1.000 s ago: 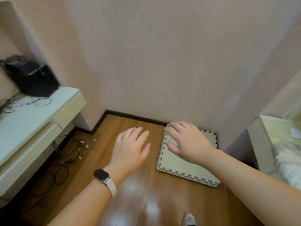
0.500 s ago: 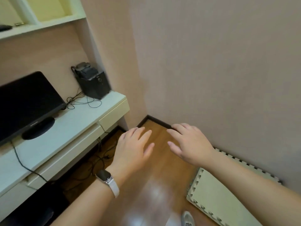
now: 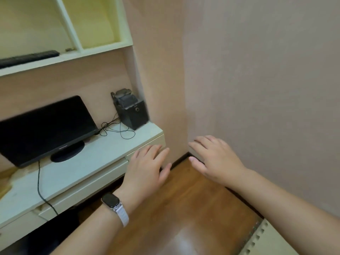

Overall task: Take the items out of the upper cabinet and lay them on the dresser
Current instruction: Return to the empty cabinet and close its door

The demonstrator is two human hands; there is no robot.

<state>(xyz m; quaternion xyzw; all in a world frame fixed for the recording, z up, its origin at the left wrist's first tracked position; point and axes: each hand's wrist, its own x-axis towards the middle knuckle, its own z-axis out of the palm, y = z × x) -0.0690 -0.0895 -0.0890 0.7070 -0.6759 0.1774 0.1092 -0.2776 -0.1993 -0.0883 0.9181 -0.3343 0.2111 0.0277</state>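
Both hands empty, fingers (image 3: 156, 151) spread: the upper cabinet (image 3: 103, 44) sits up-left, nearer the left hand (image 3: 145, 170).

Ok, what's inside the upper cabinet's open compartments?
In the upper cabinet, the left compartment holds a flat black keyboard-like item and a small object, too small to identify. The right one looks empty. Everything further left is out of frame.

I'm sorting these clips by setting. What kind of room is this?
Probably a home bedroom or study corner: a monitor and a speaker stand on a pale desk under wall shelves, and a foam mat lies on the wood floor.
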